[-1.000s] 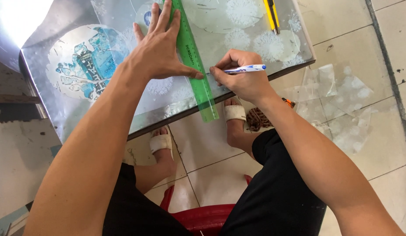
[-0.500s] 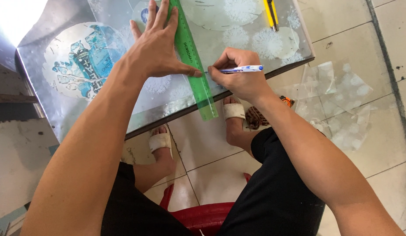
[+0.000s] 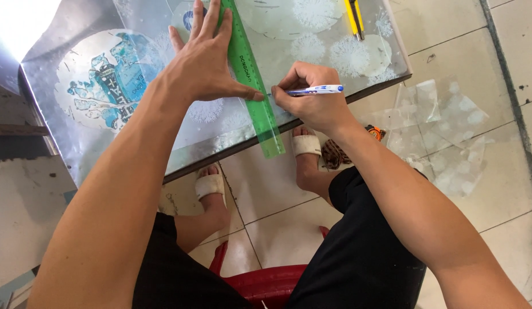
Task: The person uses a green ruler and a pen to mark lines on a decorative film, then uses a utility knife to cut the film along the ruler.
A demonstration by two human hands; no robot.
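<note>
The table [image 3: 60,103] is a glass-topped surface covered with a printed, reflective sheet [image 3: 111,97]. Left hand [image 3: 203,63]: spread wide and flat, palm down, thumb tip pressing the green ruler [image 3: 251,80] onto the sheet. The ruler runs diagonally from the far edge and overhangs the near edge. Right hand [image 3: 314,103]: closed around a blue-and-white pen [image 3: 314,90], tip touching the ruler's right side near the near edge. Step in hand, as judged: ruling a line along the ruler. Next move calls for steady downward pressure on the ruler. A yellow tool [image 3: 353,17] lies at the far right corner. Clear film scraps [image 3: 449,137] lie on the floor tiles, right. No containers are visible.
</note>
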